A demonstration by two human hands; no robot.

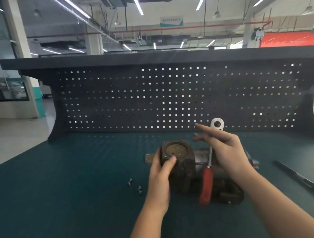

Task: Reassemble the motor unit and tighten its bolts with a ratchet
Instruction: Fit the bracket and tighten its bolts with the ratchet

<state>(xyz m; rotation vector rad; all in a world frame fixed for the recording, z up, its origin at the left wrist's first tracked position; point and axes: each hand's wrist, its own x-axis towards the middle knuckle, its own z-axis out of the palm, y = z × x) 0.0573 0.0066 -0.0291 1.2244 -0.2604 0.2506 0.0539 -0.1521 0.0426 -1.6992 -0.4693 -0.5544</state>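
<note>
The dark, rusty motor unit [182, 164] lies on the green bench mat, its round end cover [177, 150] facing up and toward me. My left hand [161, 177] grips the end housing from the left, thumb lying across its face. My right hand [227, 151] holds the ratchet [210, 158] by its metal shaft above the motor body. The silver head [217, 124] points up and the red handle [207, 185] hangs down. The index and middle fingers stretch out to the left. Two loose bolts [135, 186] lie on the mat left of the motor.
A black perforated back panel [169, 100] with a shelf on top closes off the far side of the bench. A long black rod [299, 177] lies on the mat at the right. A small metal plate [148, 158] shows behind my left hand.
</note>
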